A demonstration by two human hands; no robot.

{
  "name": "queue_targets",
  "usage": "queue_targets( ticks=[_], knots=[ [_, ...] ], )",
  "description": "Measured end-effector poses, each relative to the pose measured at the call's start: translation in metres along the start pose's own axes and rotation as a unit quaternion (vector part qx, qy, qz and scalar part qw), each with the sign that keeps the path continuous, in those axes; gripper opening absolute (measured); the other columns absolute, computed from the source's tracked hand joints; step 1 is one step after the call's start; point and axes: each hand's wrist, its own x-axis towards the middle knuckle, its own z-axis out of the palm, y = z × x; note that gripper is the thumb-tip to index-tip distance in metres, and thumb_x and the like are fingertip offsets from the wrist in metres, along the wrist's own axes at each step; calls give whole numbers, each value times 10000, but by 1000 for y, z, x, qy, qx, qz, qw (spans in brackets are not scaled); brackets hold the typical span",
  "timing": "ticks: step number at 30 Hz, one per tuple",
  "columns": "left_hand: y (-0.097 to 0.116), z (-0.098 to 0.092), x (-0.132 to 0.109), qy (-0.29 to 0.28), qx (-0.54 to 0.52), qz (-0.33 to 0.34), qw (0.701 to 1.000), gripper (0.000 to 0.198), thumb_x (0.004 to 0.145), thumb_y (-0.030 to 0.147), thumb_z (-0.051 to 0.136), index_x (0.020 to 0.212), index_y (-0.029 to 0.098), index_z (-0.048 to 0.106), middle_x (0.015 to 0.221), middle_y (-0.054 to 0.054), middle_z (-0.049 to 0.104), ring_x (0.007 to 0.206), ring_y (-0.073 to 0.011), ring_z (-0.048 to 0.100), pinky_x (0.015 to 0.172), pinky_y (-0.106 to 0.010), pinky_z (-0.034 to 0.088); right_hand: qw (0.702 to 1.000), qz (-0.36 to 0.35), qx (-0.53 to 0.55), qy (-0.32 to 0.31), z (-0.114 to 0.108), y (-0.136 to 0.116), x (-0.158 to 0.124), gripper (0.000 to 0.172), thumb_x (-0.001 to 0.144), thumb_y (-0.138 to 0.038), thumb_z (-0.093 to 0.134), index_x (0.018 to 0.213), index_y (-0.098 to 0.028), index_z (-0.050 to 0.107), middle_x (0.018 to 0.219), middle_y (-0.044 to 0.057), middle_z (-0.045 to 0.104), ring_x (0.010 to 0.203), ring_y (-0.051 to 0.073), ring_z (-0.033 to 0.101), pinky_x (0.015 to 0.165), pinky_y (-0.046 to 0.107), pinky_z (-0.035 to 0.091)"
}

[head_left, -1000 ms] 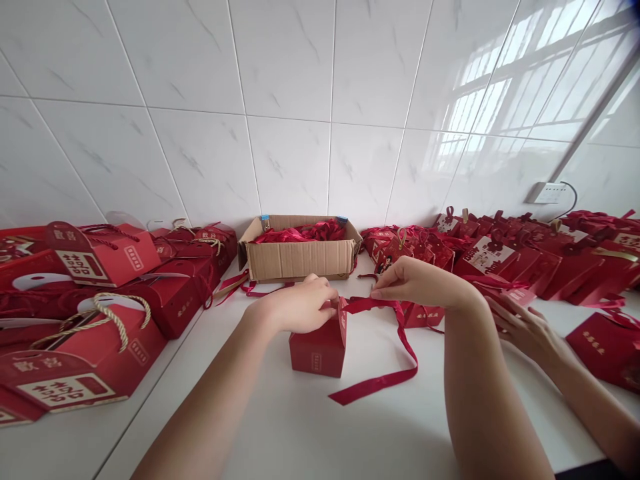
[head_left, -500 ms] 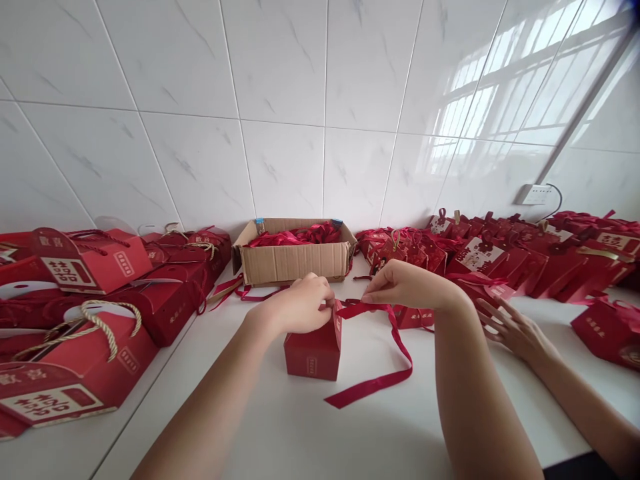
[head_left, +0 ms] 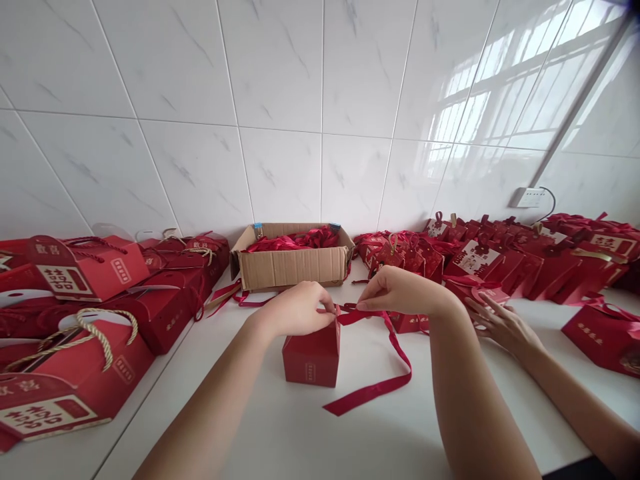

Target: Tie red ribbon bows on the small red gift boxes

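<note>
A small red gift box (head_left: 311, 360) stands upright on the white table in front of me. My left hand (head_left: 306, 310) is closed at its peaked top, the fingertips partly hidden behind the box's edge. To the right of the top, my right hand (head_left: 383, 293) pinches a dark red ribbon (head_left: 400, 360) between thumb and fingers. The ribbon runs from the box top to my right fingers, and its loose end curves down onto the table.
An open cardboard box (head_left: 293, 269) full of red ribbons stands by the wall. Red gift boxes with cord handles (head_left: 95, 267) crowd the left, and many smaller ones (head_left: 500, 260) fill the right. Another person's hand (head_left: 505, 327) touches a red box at right.
My hands hold nearly the same places on the box and ribbon. The view has shifted slightly. The other person's hand has moved up against a red box.
</note>
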Motion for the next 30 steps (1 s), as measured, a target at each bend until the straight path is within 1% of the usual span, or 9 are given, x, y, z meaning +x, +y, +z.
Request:
queue_targets(
  ticks=[4, 9, 14, 16, 20, 22, 25, 27, 30],
  knots=[
    [2, 2, 1, 8, -5, -5, 1000, 257, 735, 402, 513, 836, 267, 707, 871, -28, 696, 660, -184, 604, 473, -252, 373, 1000, 6, -6, -1, 1, 0, 1, 256, 744, -363, 567, 666, -158, 699, 548, -21, 481, 502, 82, 327, 489, 247, 275],
    [5, 4, 2, 15, -7, -19, 1000, 256, 705, 413, 540, 817, 254, 706, 908, -43, 694, 676, -189, 608, 465, -251, 375, 1000, 15, -15, 5, 1, -3, 0, 262, 743, -365, 569, 669, -158, 711, 508, -33, 426, 479, 73, 283, 465, 250, 231],
    [2, 2, 2, 26, 10, -32, 999, 210, 680, 404, 540, 744, 261, 680, 878, -31, 683, 746, -216, 597, 481, -257, 385, 1000, 26, -5, 7, 2, -7, -1, 241, 755, -336, 573, 673, -156, 710, 559, -7, 541, 504, 85, 381, 489, 247, 300],
    [-2, -3, 1, 51, 16, -36, 998, 192, 684, 380, 520, 713, 251, 660, 864, -28, 674, 750, -215, 587, 493, -259, 389, 999, 40, -3, 13, 2, -6, 0, 208, 746, -327, 594, 702, -161, 713, 607, 6, 588, 543, 102, 443, 512, 247, 342],
    [-8, -14, -6, 110, -35, -21, 993, 189, 732, 342, 462, 711, 216, 601, 757, -8, 633, 603, -150, 540, 479, -241, 371, 999, 44, -1, 19, 6, -1, 5, 221, 752, -378, 611, 776, -172, 686, 721, 35, 650, 628, 144, 547, 555, 264, 413],
    [-6, -19, -12, 166, -73, -8, 983, 198, 762, 356, 452, 737, 207, 580, 748, 3, 615, 567, -126, 514, 479, -231, 369, 998, 29, 8, 53, 11, -1, 9, 239, 775, -382, 598, 902, -192, 667, 904, 66, 675, 786, 184, 602, 660, 293, 464],
    [1, -25, -21, 268, -103, 29, 958, 197, 805, 360, 442, 771, 204, 557, 770, 10, 595, 609, -116, 506, 534, -219, 395, 993, -26, 41, 110, 21, -9, 17, 305, 817, -355, 560, 1089, -230, 618, 1147, 76, 621, 1017, 207, 572, 817, 314, 457],
    [5, -26, -27, 288, -108, 48, 950, 198, 826, 363, 436, 779, 207, 550, 757, 12, 578, 637, -119, 506, 559, -215, 405, 988, -77, 87, 102, 28, -16, 22, 275, 842, -342, 526, 1065, -218, 627, 1092, 63, 641, 960, 181, 585, 787, 288, 457],
    [1, -26, -32, 224, -89, 35, 970, 241, 834, 420, 429, 816, 223, 567, 729, 8, 578, 639, -135, 527, 547, -224, 407, 977, -123, 153, 80, 30, -26, 24, 236, 840, -366, 526, 827, -163, 645, 762, 19, 633, 683, 122, 558, 613, 242, 430]
  ],
)
